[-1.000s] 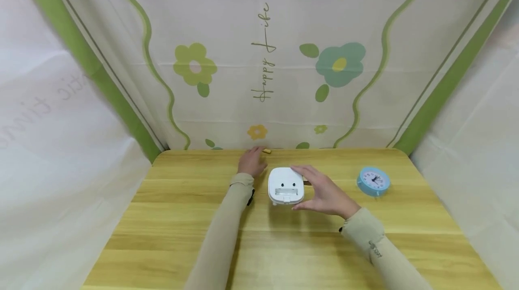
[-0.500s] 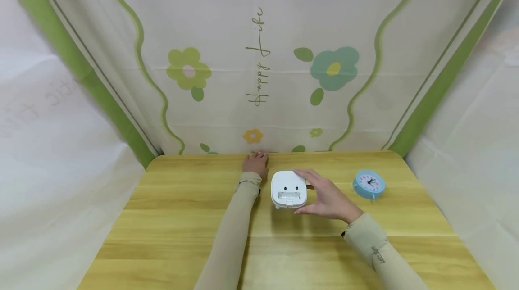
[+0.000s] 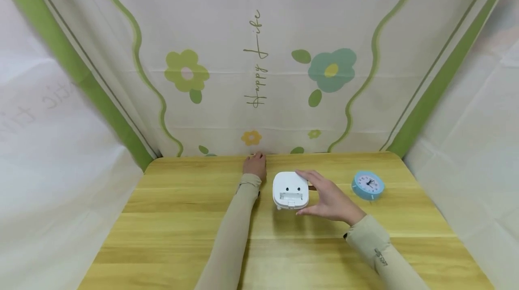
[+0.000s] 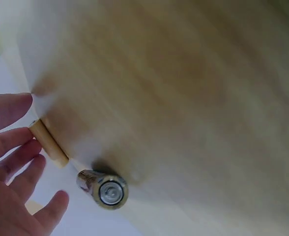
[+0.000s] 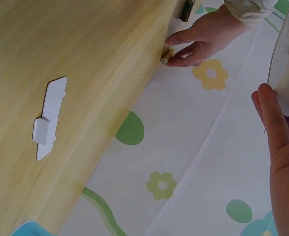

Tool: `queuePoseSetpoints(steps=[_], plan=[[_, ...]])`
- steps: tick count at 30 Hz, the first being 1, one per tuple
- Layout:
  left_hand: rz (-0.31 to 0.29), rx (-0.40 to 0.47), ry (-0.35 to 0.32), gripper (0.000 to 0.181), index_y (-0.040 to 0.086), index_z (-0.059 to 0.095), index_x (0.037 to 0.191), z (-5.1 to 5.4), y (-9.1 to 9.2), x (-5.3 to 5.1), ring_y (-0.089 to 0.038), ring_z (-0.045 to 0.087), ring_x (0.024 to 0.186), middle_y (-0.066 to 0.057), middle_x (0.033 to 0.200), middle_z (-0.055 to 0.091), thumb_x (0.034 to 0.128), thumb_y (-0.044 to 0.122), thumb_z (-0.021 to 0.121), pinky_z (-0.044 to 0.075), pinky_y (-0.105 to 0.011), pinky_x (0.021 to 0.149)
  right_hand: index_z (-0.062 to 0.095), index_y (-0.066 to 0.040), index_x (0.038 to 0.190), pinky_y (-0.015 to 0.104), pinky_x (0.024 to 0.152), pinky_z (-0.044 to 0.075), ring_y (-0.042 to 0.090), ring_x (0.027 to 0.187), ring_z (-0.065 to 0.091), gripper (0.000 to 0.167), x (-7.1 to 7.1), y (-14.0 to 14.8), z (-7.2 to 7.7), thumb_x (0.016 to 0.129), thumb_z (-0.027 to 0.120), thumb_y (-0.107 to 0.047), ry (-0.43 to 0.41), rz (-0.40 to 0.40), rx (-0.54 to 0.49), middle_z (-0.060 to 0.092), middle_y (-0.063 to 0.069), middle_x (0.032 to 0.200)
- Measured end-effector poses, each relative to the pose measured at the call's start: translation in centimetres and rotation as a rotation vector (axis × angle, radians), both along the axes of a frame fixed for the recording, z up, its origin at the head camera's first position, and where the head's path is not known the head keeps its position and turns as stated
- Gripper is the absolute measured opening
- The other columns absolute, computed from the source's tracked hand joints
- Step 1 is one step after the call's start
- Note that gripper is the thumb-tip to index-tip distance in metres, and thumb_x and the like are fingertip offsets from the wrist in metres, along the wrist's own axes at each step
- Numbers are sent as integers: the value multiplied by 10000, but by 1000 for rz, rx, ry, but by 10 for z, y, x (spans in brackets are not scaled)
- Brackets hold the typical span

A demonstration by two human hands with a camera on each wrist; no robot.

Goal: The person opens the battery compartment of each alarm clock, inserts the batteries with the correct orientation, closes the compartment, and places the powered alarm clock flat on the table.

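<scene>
My right hand [image 3: 329, 197] grips a white device [image 3: 290, 189] by its right side, above the table. Two dark round spots and an uncovered battery compartment face up on it. At the table's far edge, my left hand [image 3: 254, 166] has its fingertips on a small yellow battery [image 4: 50, 143]. The left thumb is apart from that battery in the left wrist view. Beside it lies a second battery [image 4: 102, 189], its silver end toward the camera. A white battery cover [image 5: 51, 118] lies on the table in the right wrist view.
A light blue alarm clock [image 3: 367, 185] lies face up at the right of the wooden table [image 3: 170, 218]. A white curtain [image 3: 219, 114] with printed flowers hangs right behind the table's far edge. More white cloth hangs at both sides.
My left hand has moved over the battery at the far edge, covering it in the head view. The right hand keeps holding the white device nearly still. The head view has shifted slightly.
</scene>
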State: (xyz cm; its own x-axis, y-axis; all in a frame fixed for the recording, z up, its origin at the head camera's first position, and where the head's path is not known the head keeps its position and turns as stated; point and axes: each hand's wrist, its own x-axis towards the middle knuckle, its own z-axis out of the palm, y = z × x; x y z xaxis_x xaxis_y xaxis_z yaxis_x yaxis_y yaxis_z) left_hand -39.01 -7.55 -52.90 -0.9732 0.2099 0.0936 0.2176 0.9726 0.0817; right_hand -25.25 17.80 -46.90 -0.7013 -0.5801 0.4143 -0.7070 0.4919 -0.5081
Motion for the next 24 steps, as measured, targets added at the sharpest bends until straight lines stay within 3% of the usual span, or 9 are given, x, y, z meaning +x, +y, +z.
queuePoseSetpoints(steps=[5,8,13,19,24], plan=[[-15,6,8,416,53,614,1359,1,0,1,-320,621,1261,-162,1409,592,953,65,700,570,-471,1021,426,-94,1566,468,1025,585,246,1275,611,1103,1,1,-1,664,985,-396,10,-1,0,571,50,1448],[-23,23,24,372,44,622,1347,2,-1,1,-339,624,1259,-173,1391,627,978,15,655,581,-460,1015,421,-95,1570,461,1014,592,247,1266,615,1104,1,1,-1,669,982,-401,14,1,1,573,54,1444],[-45,34,78,267,39,712,1227,5,-2,5,-340,672,1157,-164,1229,729,999,-39,597,603,-430,981,421,-93,1568,393,991,608,248,1255,619,1103,2,1,-1,661,995,-351,-11,-5,-10,568,59,1440],[-69,23,249,176,65,801,886,4,-4,8,-280,723,854,-109,875,776,879,-85,707,650,-375,771,437,-89,1557,423,1002,602,238,1258,614,1104,3,1,-2,639,1010,-306,-8,-7,-18,570,47,1437],[-67,11,349,179,72,801,816,-1,-6,7,-268,726,755,-101,772,761,854,-86,727,656,-371,682,434,-77,1559,441,998,603,236,1242,620,1095,2,0,-3,670,978,-412,6,7,-8,580,50,1418]])
